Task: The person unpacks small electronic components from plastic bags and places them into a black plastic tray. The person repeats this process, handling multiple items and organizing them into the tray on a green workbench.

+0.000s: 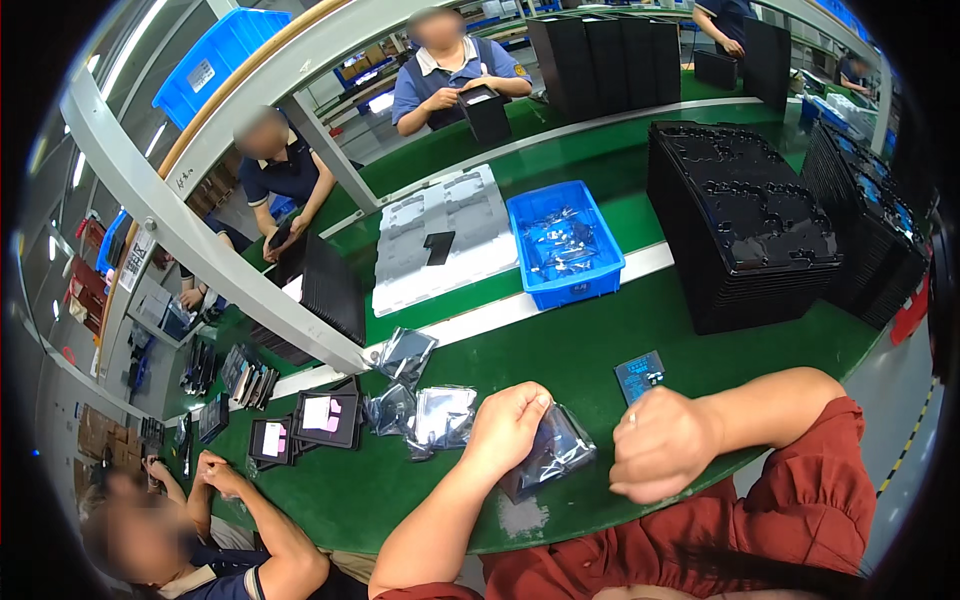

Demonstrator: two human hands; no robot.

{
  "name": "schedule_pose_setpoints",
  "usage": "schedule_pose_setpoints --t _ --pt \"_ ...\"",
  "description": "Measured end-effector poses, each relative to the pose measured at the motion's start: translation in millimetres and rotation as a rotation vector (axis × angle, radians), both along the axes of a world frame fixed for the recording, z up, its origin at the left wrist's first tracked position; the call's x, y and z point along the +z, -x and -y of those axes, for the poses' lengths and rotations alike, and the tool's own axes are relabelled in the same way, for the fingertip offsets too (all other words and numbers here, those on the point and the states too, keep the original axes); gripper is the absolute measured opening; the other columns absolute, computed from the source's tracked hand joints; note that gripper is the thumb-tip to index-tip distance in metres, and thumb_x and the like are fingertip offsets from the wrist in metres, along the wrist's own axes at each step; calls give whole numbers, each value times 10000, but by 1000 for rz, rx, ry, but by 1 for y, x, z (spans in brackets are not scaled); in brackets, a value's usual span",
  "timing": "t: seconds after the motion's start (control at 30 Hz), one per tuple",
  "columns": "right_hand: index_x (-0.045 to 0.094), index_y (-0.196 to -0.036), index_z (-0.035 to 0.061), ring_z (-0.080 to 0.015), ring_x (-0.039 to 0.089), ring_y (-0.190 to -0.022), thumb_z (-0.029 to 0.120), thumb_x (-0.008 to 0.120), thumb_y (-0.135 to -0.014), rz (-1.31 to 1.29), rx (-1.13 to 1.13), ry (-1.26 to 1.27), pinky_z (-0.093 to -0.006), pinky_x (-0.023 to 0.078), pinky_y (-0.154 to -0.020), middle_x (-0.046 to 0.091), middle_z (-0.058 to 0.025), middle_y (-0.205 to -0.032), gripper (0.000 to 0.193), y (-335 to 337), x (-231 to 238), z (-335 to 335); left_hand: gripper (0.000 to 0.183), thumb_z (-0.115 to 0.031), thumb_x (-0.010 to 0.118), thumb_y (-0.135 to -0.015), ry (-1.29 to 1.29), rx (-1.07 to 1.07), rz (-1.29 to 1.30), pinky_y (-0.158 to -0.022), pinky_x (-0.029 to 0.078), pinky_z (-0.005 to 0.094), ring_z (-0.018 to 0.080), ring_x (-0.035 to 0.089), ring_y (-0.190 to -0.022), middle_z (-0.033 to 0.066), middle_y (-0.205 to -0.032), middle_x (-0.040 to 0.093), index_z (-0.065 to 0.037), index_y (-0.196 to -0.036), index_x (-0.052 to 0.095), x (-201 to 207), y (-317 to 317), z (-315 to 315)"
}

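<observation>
My left hand is closed on the upper left edge of a dark box-like item in shiny clear plastic, which rests near the table's front edge. To its right, my right hand is curled into a fist just above the table, apart from the wrapped item. Whether anything is inside that fist is hidden. Just beyond my right hand lies a flat dark rectangular part with light blue print, its near end partly covered by the hand. Several shiny plastic bags with dark or silvery contents lie left of my left hand.
A blue bin of small bagged parts stands beyond my hands. Tall stacks of black trays rise at right. A pale grey tray, a slanting metal post and small black trays are at left. Co-workers sit around the table.
</observation>
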State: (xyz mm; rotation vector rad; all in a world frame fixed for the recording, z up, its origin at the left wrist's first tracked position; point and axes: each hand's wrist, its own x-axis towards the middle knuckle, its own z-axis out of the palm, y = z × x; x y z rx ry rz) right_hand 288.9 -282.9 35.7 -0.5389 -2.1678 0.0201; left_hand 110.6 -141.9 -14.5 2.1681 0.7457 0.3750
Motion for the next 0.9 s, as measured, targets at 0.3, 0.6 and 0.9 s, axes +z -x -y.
schedule_pose_setpoints --t 0.3,0.6,0.9 --pt "631 -730 26 -202 511 -455 32 660 -756 -205 -147 186 -299 377 -411 546 -59 -598 40 -19 16 -12 185 -164 520 -924 69 19 62 -649 455 282 119 552 -667 55 -704 604 -9 -886 614 -8 1 -4" --pt "668 -963 -13 -142 614 -828 137 597 -911 -544 -103 1058 -277 512 -758 617 -90 -942 174 -16 -25 -34 146 -157 506 -930 -208 -52 269 -668 491 395 325 616 -764 137 -817 611 -44 -893 592 13 5 15" --pt "661 -941 33 -166 625 -719 53 639 -813 -229 -367 709 -283 513 -637 627 -78 -856 131 -1 -33 -29 111 -123 524 -913 -365 -33 319 -623 498 392 320 617 -726 125 -822 612 -40 -886 591 13 6 19"
